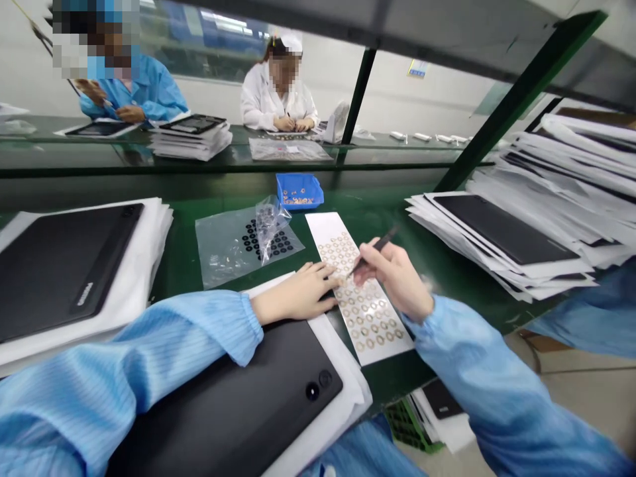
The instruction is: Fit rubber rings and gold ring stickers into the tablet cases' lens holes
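Note:
My left hand lies flat with fingers apart, its fingertips on the left edge of a white sheet that bears rows of small gold rings. In my right hand is a pair of dark tweezers, tips pointing down-left at the sheet close to my left fingertips. Whether the tips hold a ring is too small to tell. Beneath my left wrist is a black tablet on white foam wrapping; two round camera parts show near its right corner.
A clear bag with black rings lies behind my left hand, near a blue bin of small parts. Stacks of wrapped tablets stand left and right. Green posts hold an overhead shelf. Two people work at the far bench.

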{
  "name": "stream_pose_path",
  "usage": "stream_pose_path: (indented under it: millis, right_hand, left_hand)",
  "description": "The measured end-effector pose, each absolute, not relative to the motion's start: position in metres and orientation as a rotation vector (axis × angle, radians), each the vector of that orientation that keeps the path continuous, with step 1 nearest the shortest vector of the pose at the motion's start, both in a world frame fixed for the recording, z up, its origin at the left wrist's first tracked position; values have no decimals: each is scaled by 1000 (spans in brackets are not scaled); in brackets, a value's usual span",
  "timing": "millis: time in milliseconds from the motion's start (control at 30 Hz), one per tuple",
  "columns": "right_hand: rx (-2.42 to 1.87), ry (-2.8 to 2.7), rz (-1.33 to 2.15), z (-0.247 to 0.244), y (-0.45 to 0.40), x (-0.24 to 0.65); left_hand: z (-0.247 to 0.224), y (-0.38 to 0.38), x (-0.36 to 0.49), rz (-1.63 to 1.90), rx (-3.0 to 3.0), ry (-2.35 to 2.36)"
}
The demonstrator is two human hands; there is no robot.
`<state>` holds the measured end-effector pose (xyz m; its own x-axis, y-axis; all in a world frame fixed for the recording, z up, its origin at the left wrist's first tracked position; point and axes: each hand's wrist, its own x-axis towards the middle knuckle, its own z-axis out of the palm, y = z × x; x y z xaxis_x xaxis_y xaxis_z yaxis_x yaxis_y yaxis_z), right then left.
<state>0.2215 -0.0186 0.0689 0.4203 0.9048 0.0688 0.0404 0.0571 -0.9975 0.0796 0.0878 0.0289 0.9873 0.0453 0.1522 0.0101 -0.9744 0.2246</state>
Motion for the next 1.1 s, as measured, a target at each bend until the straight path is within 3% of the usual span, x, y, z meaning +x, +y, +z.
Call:
stream_pose_path:
  millis: [167, 367, 600, 1100]
  right_hand:
    - [-1294, -769, 935, 39, -86, 157]
    - [-1206, -591, 868, 9, -100, 131]
    - [-1263, -648, 830, 8, -105, 129]
    - [-1299, -673, 828, 7, -106, 129]
  left_hand:
    - [35, 86, 71, 323, 2829, 78]
    - [49, 53, -5, 408, 2628, 142]
    - [47, 25, -41, 373, 2853, -212]
    - [41, 25, -39, 328, 2853, -196]
